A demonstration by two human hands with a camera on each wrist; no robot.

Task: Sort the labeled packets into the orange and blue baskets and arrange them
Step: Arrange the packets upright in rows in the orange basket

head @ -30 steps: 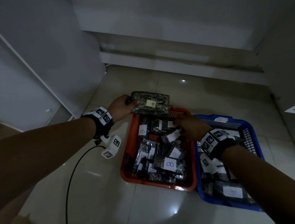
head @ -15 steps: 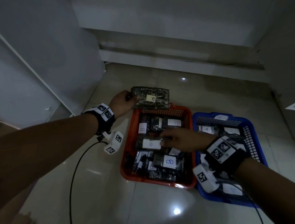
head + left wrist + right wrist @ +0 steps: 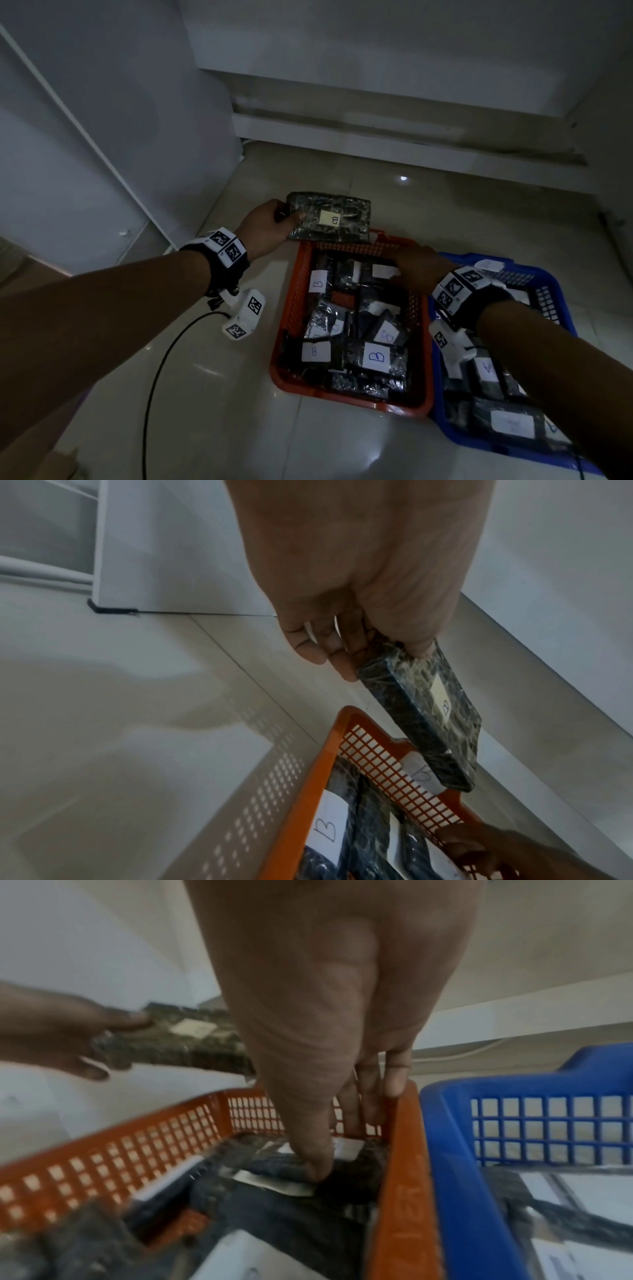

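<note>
My left hand point(image 3: 270, 226) grips a dark wrapped packet labelled B point(image 3: 329, 217) by its left end. It hangs level above the far rim of the orange basket point(image 3: 349, 399). The left wrist view shows my thumb on top of that packet point(image 3: 428, 715) and the fingers point(image 3: 342, 666) underneath. My right hand point(image 3: 416, 270) reaches into the orange basket's far right corner. There the thumb and fingers pinch a dark packet point(image 3: 270, 1164) that lies among several B packets. The blue basket point(image 3: 565, 308), holding A packets, touches the orange basket on its right.
Both baskets stand on a glossy tiled floor. A white cabinet wall rises on the left and a low white step runs along the back. A black cable point(image 3: 161, 359) trails over the floor left of the orange basket.
My right hand carried a white-labelled packet from the middle of the orange basket to its far right corner. The left hand kept the B packet almost still.
</note>
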